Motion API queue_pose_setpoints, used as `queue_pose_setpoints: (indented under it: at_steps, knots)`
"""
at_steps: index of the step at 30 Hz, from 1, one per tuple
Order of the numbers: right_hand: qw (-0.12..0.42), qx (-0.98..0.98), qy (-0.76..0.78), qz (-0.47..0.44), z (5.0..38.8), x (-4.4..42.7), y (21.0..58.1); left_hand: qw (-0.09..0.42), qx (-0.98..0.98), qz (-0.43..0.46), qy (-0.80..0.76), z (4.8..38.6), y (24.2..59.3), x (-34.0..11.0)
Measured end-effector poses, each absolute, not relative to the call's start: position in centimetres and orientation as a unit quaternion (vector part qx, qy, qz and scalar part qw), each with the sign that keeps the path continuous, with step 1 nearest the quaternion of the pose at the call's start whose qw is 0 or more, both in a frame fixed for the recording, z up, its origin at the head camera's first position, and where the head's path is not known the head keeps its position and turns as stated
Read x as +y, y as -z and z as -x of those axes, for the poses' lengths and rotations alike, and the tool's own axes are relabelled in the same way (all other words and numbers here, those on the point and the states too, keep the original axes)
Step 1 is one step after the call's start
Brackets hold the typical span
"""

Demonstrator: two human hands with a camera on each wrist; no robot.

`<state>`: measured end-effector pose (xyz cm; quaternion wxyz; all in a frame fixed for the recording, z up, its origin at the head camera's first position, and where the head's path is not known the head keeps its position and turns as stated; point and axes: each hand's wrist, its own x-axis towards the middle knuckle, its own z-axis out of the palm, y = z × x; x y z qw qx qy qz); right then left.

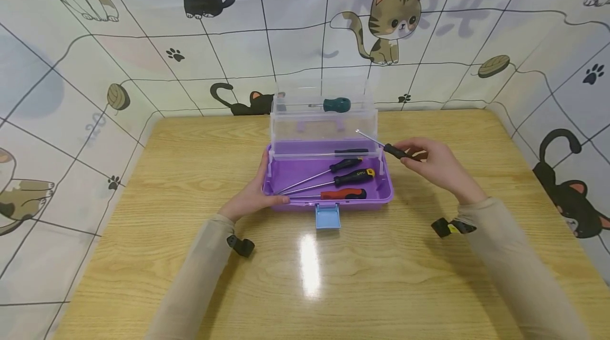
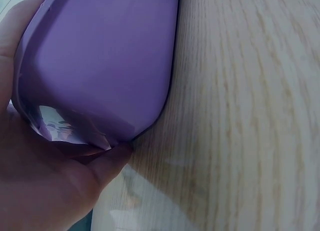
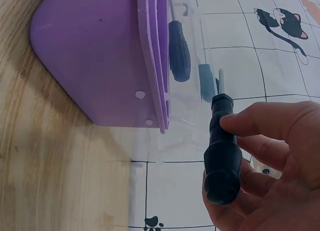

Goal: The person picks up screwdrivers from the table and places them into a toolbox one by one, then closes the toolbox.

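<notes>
The screwdriver (image 1: 395, 151) lay between the thumb and fingertips of the right hand (image 1: 437, 166), just beyond the right end of the purple box (image 1: 388, 184). Its long axis ran slantwise, with the black handle toward the hand and the thin metal shaft pointing left and away from the person, so that its tip overlapped the clear lid (image 1: 324, 133) in the head view; whether the two touched could not be told. The right hand was the nearer one by far, pinching the handle from the right side.

The left hand (image 1: 250, 194) held the box at its left end, thumb against the front corner and fingers along the end wall, with a wide gap between thumb and fingers taken up by the box.

Inside, a red-handled screwdriver (image 1: 343, 194) lay along the front wall, its shaft toward the left hand, and a yellow-tipped screwdriver (image 1: 355, 177) slanted behind it. The lid stood raised along the back edge, limiting room on that side, while the front edge, with its blue latch (image 1: 328, 216) hanging down, left the inside open from above and from the right, where the table (image 1: 457, 133) stretched on
</notes>
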<state>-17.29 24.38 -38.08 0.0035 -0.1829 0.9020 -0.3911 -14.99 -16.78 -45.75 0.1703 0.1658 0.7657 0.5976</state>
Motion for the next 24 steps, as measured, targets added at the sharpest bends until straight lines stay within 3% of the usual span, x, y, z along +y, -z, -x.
queue_pose_setpoints:
  at_steps: [11, 24]
  knots:
    - [0.004, 0.899, 0.382, 0.212, 18.4, 23.2, 38.0, 0.188, 0.773, -0.148, -0.587, 15.1, 45.3, -16.8]
    - [0.037, 0.895, 0.381, 0.227, 18.9, 21.2, 37.7, 0.173, 0.771, -0.157, -0.593, 14.9, 45.7, -16.8]
